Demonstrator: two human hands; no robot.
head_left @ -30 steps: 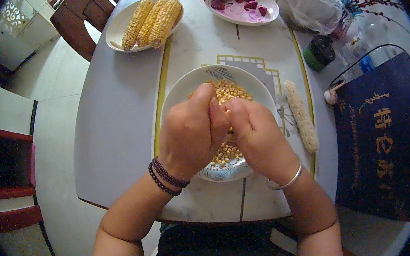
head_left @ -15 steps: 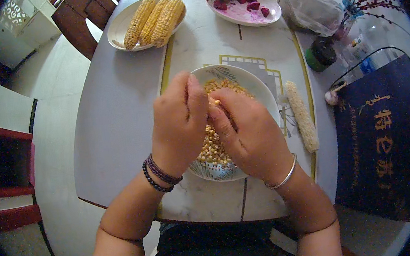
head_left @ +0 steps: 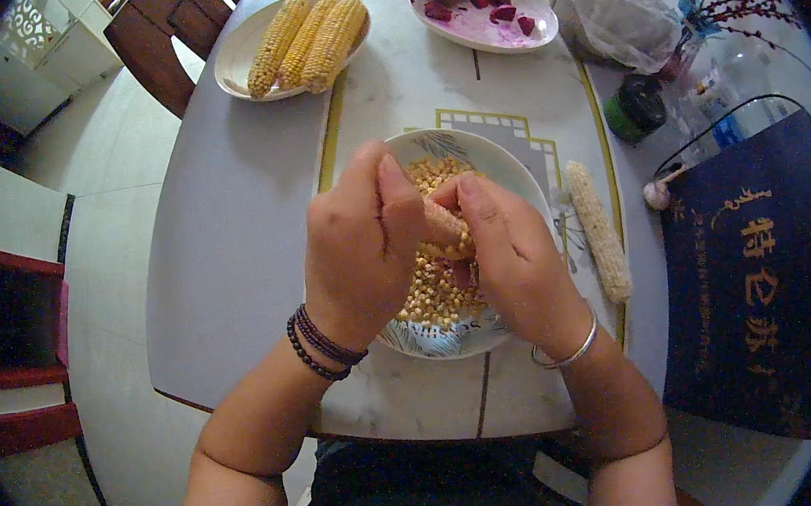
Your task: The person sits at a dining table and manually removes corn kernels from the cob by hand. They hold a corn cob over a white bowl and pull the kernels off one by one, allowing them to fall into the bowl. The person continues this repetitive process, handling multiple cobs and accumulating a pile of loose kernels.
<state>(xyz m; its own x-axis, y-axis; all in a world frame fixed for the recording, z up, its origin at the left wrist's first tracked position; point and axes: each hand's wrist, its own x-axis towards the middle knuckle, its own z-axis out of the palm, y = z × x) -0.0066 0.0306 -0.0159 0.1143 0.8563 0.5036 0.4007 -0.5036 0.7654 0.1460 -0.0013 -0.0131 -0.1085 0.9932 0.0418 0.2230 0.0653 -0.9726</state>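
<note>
My left hand [head_left: 365, 242] is closed around a partly stripped corn cob [head_left: 445, 224], held low over a white patterned plate [head_left: 516, 177]. My right hand [head_left: 517, 256] grips the same cob from the other side, thumb on top and fingers curled beneath. Much of the cob is hidden between the two hands. Loose yellow kernels [head_left: 427, 295] are heaped in the plate under my hands. To the right of the plate a bare, pale corn cob [head_left: 599, 233] lies on the table.
At the far left a plate [head_left: 230, 72] bears three ears of corn [head_left: 305, 46]. Another plate [head_left: 472, 37] holds dark red-purple pieces. Along the right stand a plastic-lined container [head_left: 618, 13], a dark jar [head_left: 634, 108], a garlic bulb [head_left: 656, 193] and a dark blue bag [head_left: 749, 276].
My right hand has shifted slightly right and turned, its thumb now higher, so more of the cob shows between my hands. My left hand stays nearly in place.
</note>
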